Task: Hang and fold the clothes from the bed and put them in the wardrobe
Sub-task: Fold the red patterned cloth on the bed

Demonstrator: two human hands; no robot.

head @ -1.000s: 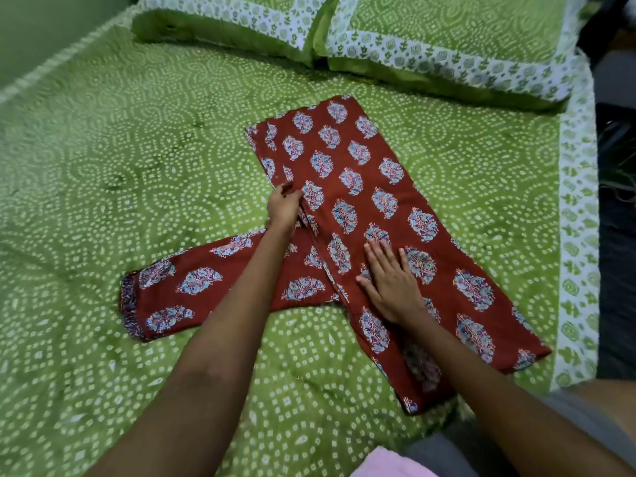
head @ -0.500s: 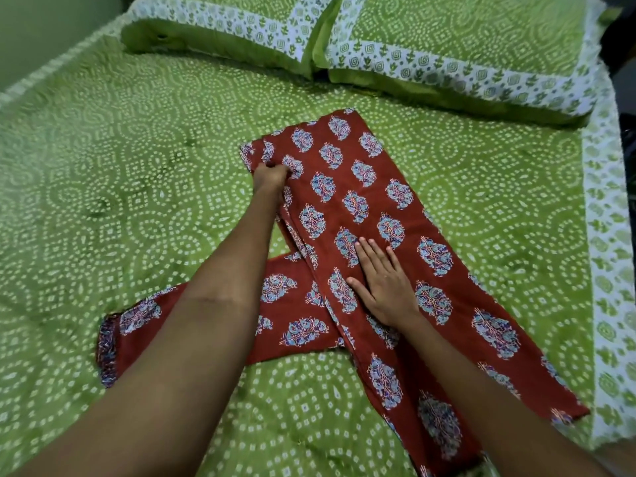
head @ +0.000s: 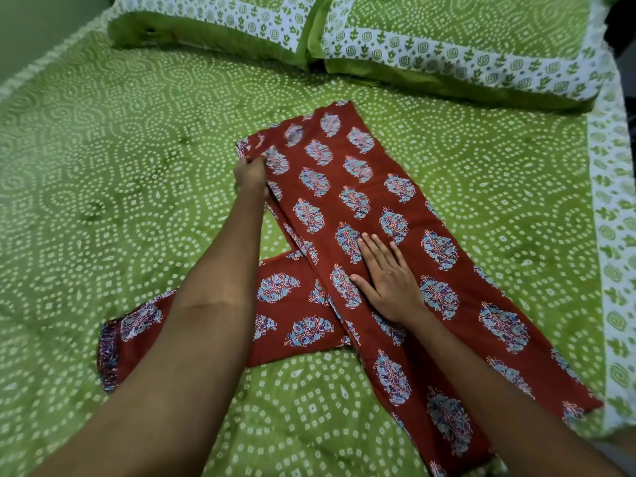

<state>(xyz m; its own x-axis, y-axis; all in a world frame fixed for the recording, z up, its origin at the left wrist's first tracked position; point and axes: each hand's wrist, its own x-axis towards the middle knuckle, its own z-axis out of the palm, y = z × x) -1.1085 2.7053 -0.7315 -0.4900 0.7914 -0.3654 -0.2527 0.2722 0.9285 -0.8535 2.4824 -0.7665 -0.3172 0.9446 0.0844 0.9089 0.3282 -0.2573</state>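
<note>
My left hand (head: 250, 173) pinches the far left edge of the red printed garment (head: 371, 215), which lies flat in the middle of the bed (head: 103, 166); my right hand (head: 389, 273) rests spread and flat on the cloth near its middle, fingers straight; I think I am making the long fold now, so I should keep the right palm firm as an anchor and pull the pinched edge evenly, so no wrinkle is trapped; one sleeve (head: 213, 321) sticks out to the left and wants tucking; I count one garment, two pillows (head: 447, 39), two hands.
</note>
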